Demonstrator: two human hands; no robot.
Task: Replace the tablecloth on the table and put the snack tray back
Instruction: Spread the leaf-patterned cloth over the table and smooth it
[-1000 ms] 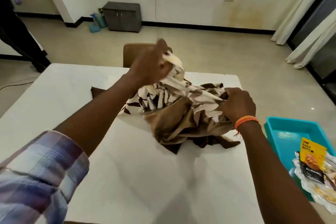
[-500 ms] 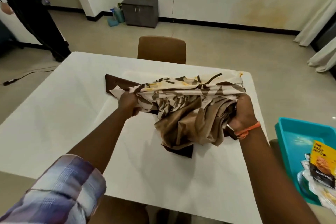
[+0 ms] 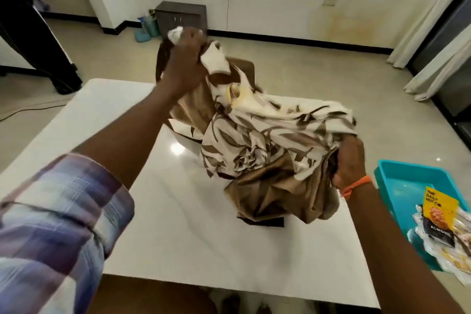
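Tablecloth [image 3: 267,140] bunched on white bench [image 3: 153,199], soft, light, likely slippery. Left hand [image 3: 183,61] lifts corner, right hand [image 3: 348,163] clutches bunch, fingers closed on fabric. Best hold: corners. Snack tray [image 3: 397,181] beside bench, right.

- Left arm: a plaid sleeve [image 3: 58,214] in purple, blue and white, rolled up and bunched below the elbow; forearm bare.
- Right arm: bare, no sleeve in view; an orange thread band [image 3: 355,184] knotted at the wrist.
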